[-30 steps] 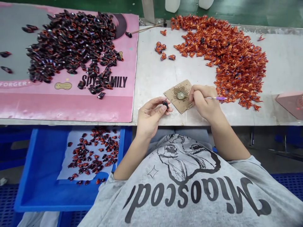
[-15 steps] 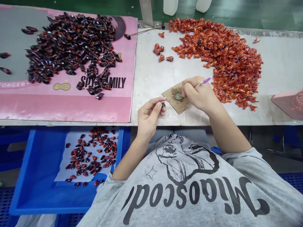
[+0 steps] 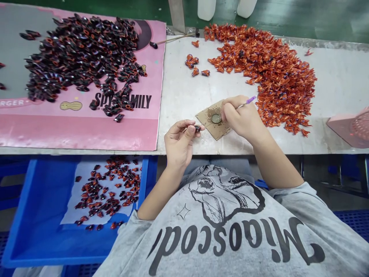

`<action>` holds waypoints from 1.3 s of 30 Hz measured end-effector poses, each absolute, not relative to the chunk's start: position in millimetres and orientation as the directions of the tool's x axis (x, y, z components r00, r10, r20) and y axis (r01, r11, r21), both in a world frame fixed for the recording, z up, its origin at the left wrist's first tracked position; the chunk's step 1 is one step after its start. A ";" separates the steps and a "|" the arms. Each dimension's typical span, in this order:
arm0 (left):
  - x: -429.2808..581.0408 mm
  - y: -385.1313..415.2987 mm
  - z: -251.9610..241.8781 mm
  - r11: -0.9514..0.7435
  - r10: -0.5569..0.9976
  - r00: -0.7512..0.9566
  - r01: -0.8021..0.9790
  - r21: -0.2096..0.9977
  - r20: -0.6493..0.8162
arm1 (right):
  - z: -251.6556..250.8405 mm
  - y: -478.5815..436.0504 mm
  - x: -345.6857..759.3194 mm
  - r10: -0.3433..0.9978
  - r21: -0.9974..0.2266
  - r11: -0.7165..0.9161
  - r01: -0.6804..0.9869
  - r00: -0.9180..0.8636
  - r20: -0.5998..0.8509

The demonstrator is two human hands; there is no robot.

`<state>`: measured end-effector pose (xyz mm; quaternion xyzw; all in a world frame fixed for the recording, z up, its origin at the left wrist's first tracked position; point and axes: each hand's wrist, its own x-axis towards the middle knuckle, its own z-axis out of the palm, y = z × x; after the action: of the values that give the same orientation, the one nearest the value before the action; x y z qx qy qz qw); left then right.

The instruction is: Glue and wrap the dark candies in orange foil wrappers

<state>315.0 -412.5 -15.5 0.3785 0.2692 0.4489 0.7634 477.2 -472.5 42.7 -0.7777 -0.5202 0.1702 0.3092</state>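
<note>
Pinched between the fingertips of my left hand (image 3: 179, 142) is a small glossy black piece (image 3: 197, 128). My right hand (image 3: 240, 117) grips a thin tool with a purple end (image 3: 251, 100), its tip hidden behind the fingers. That hand is over the right side of a brown cardboard square (image 3: 211, 129), which bears dark spatters. On the cardboard sits a small round dish (image 3: 216, 118) with pale contents. To the left, black pieces with orange openings (image 3: 86, 54) lie heaped; a large pile of orange pieces (image 3: 276, 73) lies beyond my right hand.
A pink printed mat (image 3: 127, 132) covers the table's left part. Below the edge, a blue tray (image 3: 43, 242) holds orange-and-black pieces on a white sheet (image 3: 70, 207). Thin sticks (image 3: 175, 38) lie at the back, and a pink plastic object (image 3: 350, 129) stands at right.
My left fingers have turned the black piece so more of its side shows. My right hand stays by the round dish. The whole view has shifted slightly.
</note>
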 end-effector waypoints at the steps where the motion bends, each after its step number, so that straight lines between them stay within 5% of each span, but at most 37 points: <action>1: 315.5 -412.6 -15.7 0.331 0.886 0.454 -0.483 0.811 -0.091 | 43.5 -472.7 477.6 0.915 -0.666 -0.269 0.696 0.401 0.049; 14: 316.1 -415.5 -18.5 0.400 0.807 0.587 -0.455 0.796 -0.070 | 35.3 -474.8 480.1 0.897 -0.732 -0.197 0.652 0.420 0.133; 21: 317.3 -419.3 -16.4 0.423 0.808 0.581 -0.452 0.785 -0.101 | 30.8 -493.3 475.9 0.706 -0.967 0.055 0.248 0.675 0.213; 26: 320.8 -424.1 -10.9 0.414 0.795 0.602 -0.440 0.797 -0.081 | 40.9 -506.8 462.7 0.658 -0.968 0.238 0.076 0.720 0.218; 39: 323.3 -433.4 -5.5 0.361 0.822 0.565 -0.425 0.830 -0.069 | 43.5 -520.3 444.0 0.736 -0.956 0.293 0.027 0.632 0.243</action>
<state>323.3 -433.4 -5.5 0.4033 0.2463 0.3957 0.7874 444.0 -520.3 43.5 -0.5416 -0.3520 0.2453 0.7229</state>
